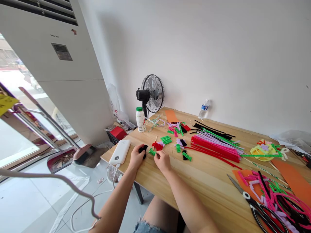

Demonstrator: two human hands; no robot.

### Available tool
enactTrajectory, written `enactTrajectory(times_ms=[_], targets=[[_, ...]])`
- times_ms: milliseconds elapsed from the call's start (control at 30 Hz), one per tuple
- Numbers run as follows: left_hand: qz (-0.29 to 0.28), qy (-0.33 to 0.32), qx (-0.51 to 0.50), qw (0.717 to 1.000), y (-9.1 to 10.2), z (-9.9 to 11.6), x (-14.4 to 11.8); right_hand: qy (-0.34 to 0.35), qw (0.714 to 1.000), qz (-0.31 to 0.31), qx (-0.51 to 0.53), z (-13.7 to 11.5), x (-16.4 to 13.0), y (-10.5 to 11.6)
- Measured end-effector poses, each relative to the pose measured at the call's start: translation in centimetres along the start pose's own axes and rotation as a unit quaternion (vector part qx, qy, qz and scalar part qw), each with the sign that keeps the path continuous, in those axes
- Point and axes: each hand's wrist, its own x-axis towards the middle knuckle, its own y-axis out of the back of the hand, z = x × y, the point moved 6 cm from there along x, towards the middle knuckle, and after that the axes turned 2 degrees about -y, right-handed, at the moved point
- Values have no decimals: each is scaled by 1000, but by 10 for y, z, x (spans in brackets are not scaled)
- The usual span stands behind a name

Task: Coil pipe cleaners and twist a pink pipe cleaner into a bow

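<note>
My left hand (136, 157) is closed on a black curled pipe cleaner (143, 149) near the table's left edge. Just to its right, my right hand (163, 161) pinches a green coiled pipe cleaner (152, 151), and its fingertips are partly hidden. Behind the hands lies a red curled pipe cleaner (157, 146) beside a thin stick. Farther back is a flat green coiled piece (166, 139). Right of my hands, a green-and-black pair of coils (187, 156) and a lilac-and-black piece (181, 142) rest on the wood.
Long red pipe cleaners (213, 147) lie bundled with pink, lilac, green and black ones. Black-handled scissors (243, 193) lie at the right front. A white power bank (120, 152) with a cable, a green-capped bottle (140, 122), a water bottle (204, 109) and a fan (153, 92) stand around.
</note>
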Motion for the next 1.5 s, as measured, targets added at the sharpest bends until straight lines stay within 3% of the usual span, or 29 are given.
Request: enactTrajectory(times_ms=[167,267,400,567,633,767,900,1033,1133,1267,1400,1500], targets=[[11,-19,36,999,4,14,-1,53,997,44,-14,-9,0,13],[4,-50,68,996,1,24,-3,82,994,4,-69,-11,-1,7],[-46,-125,110,985,-11,35,-6,45,996,-23,-78,-2,0,1],[-71,-172,123,975,-17,42,-7,-12,999,47,-16,12,2,9],[-85,-199,148,965,-20,48,-11,-7,998,60,-8,13,3,11],[-165,-242,229,928,-37,60,-23,32,999,13,3,11,4,2],[-208,-226,244,920,-45,58,-28,24,999,18,28,15,5,0],[-172,-228,190,939,-39,55,-23,0,999,43,25,21,5,2],[-95,-221,133,961,-26,56,-17,13,999,26,20,19,5,0],[-6,-131,62,989,-7,45,-9,19,999,19,40,18,5,-3],[21,-13,-18,1000,6,28,-5,4,997,42,59,24,5,-4],[18,17,-32,999,8,27,-5,-10,997,52,61,29,5,-6]])
